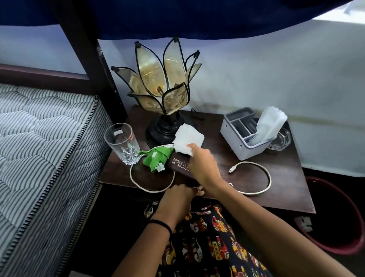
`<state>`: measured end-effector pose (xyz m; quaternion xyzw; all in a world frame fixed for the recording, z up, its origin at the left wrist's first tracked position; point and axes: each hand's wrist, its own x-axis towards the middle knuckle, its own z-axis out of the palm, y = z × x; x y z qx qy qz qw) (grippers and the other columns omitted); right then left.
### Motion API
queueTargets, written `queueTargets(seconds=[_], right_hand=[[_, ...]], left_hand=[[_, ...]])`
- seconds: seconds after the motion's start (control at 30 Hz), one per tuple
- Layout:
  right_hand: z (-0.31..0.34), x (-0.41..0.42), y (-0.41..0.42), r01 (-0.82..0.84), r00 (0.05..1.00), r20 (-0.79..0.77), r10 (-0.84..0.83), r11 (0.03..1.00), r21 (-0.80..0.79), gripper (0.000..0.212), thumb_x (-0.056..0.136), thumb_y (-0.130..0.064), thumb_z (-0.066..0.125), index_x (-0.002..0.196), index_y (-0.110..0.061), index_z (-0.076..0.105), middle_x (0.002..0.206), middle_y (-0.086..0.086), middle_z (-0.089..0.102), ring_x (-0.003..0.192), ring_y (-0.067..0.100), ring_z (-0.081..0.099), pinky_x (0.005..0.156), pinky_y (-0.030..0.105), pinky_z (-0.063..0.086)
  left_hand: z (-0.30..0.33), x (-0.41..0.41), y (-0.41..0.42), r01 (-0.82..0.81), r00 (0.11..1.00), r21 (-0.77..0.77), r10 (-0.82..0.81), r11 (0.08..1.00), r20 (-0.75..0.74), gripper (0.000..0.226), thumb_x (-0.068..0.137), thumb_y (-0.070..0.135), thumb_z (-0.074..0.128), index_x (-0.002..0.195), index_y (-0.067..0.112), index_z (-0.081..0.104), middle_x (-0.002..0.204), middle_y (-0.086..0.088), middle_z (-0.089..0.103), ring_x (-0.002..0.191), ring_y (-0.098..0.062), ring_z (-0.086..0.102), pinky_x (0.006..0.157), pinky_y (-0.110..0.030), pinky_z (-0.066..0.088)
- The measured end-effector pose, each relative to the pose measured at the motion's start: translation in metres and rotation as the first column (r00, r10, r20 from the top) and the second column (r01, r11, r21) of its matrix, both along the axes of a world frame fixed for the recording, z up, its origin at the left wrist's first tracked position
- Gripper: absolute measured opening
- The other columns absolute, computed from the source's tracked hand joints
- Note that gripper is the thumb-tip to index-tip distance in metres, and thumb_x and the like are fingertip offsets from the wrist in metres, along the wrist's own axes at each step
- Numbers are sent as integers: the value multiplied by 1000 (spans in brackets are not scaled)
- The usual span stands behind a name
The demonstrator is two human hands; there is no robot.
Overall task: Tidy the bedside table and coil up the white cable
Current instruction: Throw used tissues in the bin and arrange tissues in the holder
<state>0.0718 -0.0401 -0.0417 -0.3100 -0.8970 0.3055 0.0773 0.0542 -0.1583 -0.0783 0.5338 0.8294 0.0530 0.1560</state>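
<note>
Dark wooden bedside table (280,188) crowded with things, both hands on a brown spectacle case near its front edge.

Striped quilted mattress (37,144) lies to the left and a red plastic bin (349,235) stands low at the right; on the table, a petal-shaped glass lamp (164,82) stands at the far side, a grey compartment organiser (238,136) holding white tissue sits far right, and a clear drinking glass (123,143) stands at the left. The white cable (265,176) loops loosely across the near side, passing under the brown spectacle case (178,165). A crumpled green wrapper (155,158) touches the case. Right hand (201,164) pinches a white tissue (188,138) over the case; left hand (179,193) has fingers curled on the case's near end.
</note>
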Motion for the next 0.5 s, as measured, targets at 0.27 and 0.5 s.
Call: queueTargets(seconds=[0.27,0.5], right_hand=[[32,40,57,82,887,-281,-366,724,-685,24,87,4,56,102,-13,66,95,5,73,94,28,69,82,43,57],[57,108,86,-232,840,-311,-444,224,-946,35,82,0,63,116,-8,61,116,11,69,106,30,67,74,40,59]], left_hand=[[5,6,-1,-8,1000,222,4,975,16,33,95,35,40,126,37,50,108,-4,69,95,-30,64,75,-41,52],[50,17,30,-780,423,235,212,580,881,64,70,70,49,110,22,64,82,6,73,73,-12,72,65,-25,57]])
